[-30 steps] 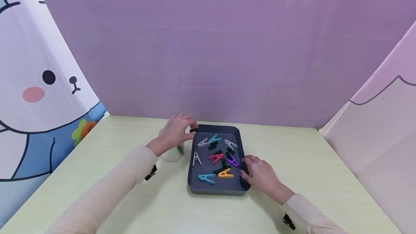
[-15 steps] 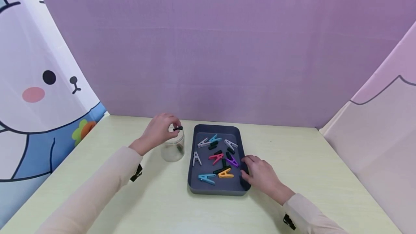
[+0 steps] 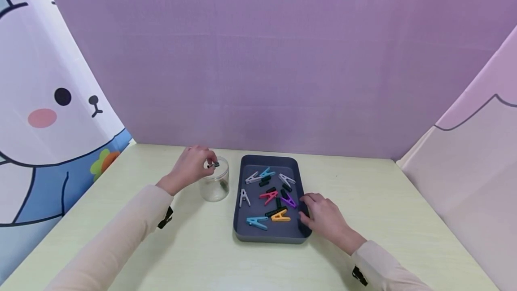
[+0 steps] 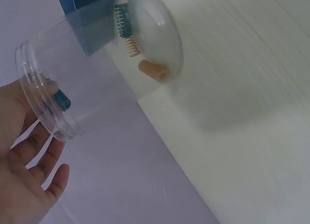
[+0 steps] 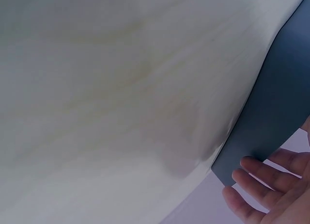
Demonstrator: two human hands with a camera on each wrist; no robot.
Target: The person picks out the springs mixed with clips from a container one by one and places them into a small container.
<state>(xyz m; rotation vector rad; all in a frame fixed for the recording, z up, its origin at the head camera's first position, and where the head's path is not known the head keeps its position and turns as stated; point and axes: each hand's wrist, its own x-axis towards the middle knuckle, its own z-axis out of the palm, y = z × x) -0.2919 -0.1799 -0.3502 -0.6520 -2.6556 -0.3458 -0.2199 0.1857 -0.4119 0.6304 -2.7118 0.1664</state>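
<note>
My left hand [image 3: 191,168] pinches a small dark ribbed spring clip [image 3: 213,165] at the mouth of a clear jar [image 3: 215,190]. In the left wrist view the dark piece [image 4: 62,100] shows through the jar's rim, and a dark coil [image 4: 123,20] and orange-brown coils [image 4: 153,70] lie at the jar's bottom. To the jar's right is a dark grey tray [image 3: 270,236]. My right hand [image 3: 325,219] rests relaxed at the tray's right edge; in the right wrist view its fingers [image 5: 264,175] lie against the tray's side [image 5: 271,103].
In the tray lie blue clips [image 3: 256,222], grey-white clips [image 3: 244,197], a red clip [image 3: 268,196], a purple clip [image 3: 288,200], a yellow clip [image 3: 280,215] and several dark pieces [image 3: 278,202]. A purple cloth [image 3: 258,66] stands behind the pale table [image 3: 194,255].
My left hand has moved left from the tray's far left corner to the jar's mouth, carrying the dark piece. The right hand and the tray have stayed put.
</note>
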